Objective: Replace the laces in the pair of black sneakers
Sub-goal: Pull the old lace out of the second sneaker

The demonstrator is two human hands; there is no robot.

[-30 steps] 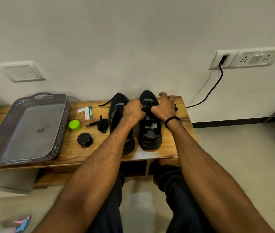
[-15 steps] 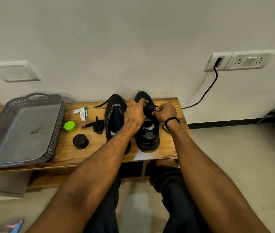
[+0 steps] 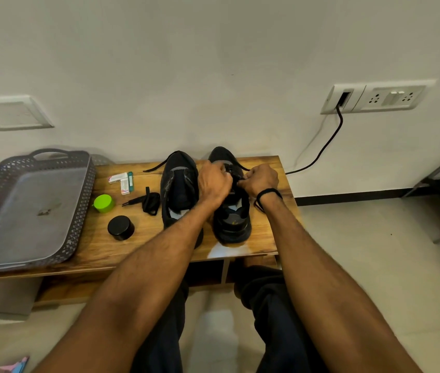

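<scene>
Both black sneakers are stood side by side on the wooden bench [image 3: 267,232], toes to the wall. The lace [image 3: 231,168] of the sneaker on the right [image 3: 231,224] is pinched by the right hand [image 3: 260,180] at the eyelets, and that shoe's upper is clamped by the curled left hand [image 3: 213,184]. The lace looks soft, floppy and light, so it's probably best taken near its stiff tip. A bundled lace [image 3: 150,201] is parked just beside the sneaker on the left [image 3: 178,189].

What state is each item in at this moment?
Right sneaker: upright on bench, being laced.
Left sneaker: upright, not held, lace end trailing.
Left hand: grips right sneaker's lace.
Right hand: pinches the same lace.
Spare lace: bundled, loose on bench.
Cable: plugged into wall socket.
</scene>
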